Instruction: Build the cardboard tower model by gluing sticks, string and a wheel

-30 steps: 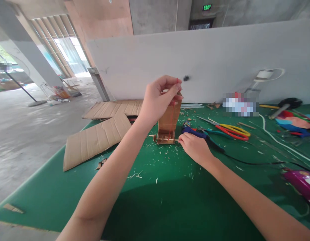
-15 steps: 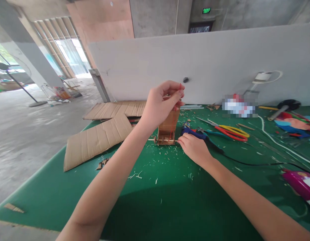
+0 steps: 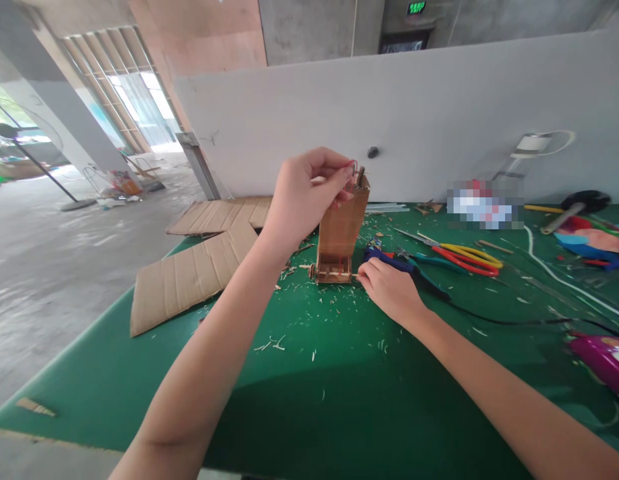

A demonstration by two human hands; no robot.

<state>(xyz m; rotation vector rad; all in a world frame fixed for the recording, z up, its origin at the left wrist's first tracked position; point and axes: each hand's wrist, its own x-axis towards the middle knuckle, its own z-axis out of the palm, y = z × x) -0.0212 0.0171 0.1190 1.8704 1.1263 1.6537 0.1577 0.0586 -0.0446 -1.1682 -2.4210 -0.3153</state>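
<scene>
A small cardboard model (image 3: 339, 233) stands upright on the green table (image 3: 299, 387), with a thin wooden axle stick through its base. My left hand (image 3: 304, 197) is closed in a pinch at the model's top edge, holding a thin red band or thread there. My right hand (image 3: 389, 290) rests on the table to the right of the model's base, its fingers pinching the end of the axle stick. Small wood and cardboard scraps lie scattered around the model.
Cardboard sheets (image 3: 194, 273) lie at the table's left back corner. Scissors with red and yellow handles (image 3: 464, 257), a blue-handled tool (image 3: 389, 261), black and white cables (image 3: 549, 280) and a pink object (image 3: 599, 357) lie to the right. A white partition (image 3: 439, 113) stands behind the table.
My left hand has shifted up along the model's top edge, and the red band no longer runs down the model's face. My right hand stays at the axle.
</scene>
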